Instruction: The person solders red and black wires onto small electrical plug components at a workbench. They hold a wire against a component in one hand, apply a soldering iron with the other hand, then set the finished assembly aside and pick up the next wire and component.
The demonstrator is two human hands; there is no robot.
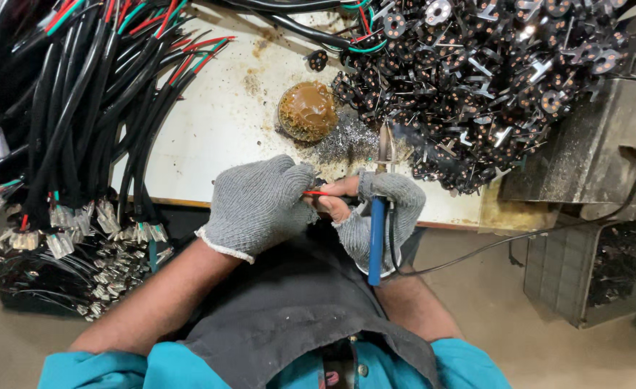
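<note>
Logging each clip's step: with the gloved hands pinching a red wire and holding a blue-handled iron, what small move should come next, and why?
Probably tilt the blue-handled soldering iron in the right hand down to the red wire pinched by the left hand. The iron's tip points away, toward the grey solder debris, not touching the wire.

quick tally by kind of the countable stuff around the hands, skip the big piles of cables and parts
gloved hands: 2, left hand and right hand
soldering iron: 1
red wire: 1
brown flux tin: 1
total: 5
</note>
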